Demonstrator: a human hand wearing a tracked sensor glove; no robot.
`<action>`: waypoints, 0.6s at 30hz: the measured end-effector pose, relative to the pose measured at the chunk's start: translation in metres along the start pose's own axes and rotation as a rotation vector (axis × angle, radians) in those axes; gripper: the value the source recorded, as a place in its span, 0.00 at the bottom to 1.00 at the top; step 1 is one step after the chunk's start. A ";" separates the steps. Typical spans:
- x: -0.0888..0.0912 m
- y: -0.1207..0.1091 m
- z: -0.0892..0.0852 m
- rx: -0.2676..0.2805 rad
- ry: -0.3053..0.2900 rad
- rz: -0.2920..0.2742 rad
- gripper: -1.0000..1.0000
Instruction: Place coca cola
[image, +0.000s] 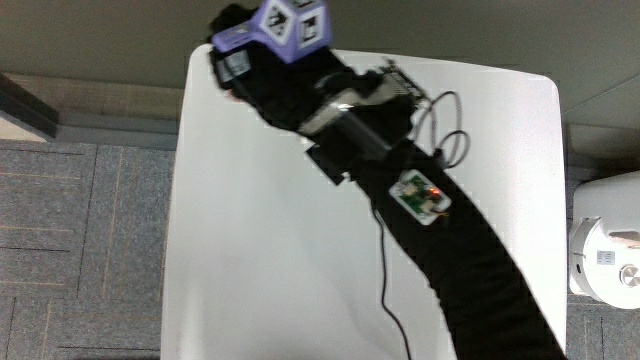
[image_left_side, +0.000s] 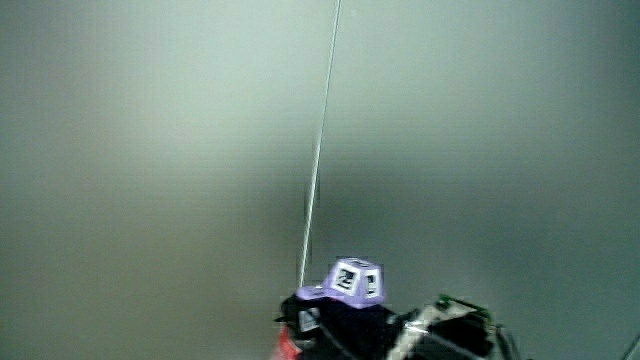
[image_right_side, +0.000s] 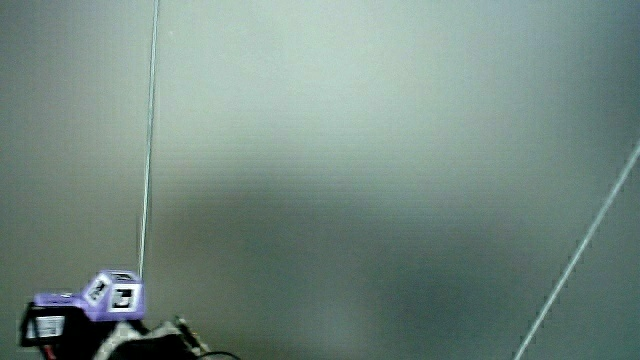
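Of the cola (image_left_side: 286, 346) only a red sliver is seen, in a side view, tucked right under the hand (image_left_side: 335, 320) at its lowest visible part. In the main view the cola is hidden completely beneath the hand (image: 265, 70). Whether the hand is closed on it or merely lies over it cannot be told.

The hand is held over the corner of the white table (image: 250, 250) that lies farthest from the person, partly past the table's edge. The purple patterned cube (image: 290, 25) is carried on its back, and it is picked out in both side views as well (image_left_side: 355, 278) (image_right_side: 115, 292).

The black-sleeved forearm (image: 470, 260) is stretched slantwise across the tabletop, from the edge nearest the person up to that corner. A small white circuit board (image: 420, 195) with a lit red dot is strapped to the forearm. A thin dark cable (image: 383, 270) is trailed from beside the board down over the table, towards the person.

Grey carpet (image: 80, 230) is seen beside the table, and a white device (image: 605, 255) stands on the floor near the forearm's side of it. Above the hand, both side views are filled by a pale wall (image_left_side: 450, 130).
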 end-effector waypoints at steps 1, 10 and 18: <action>-0.003 0.001 0.003 -0.041 0.027 0.004 0.50; 0.006 0.004 -0.002 -0.030 0.004 -0.030 0.50; 0.025 0.006 -0.010 -0.047 0.017 -0.087 0.50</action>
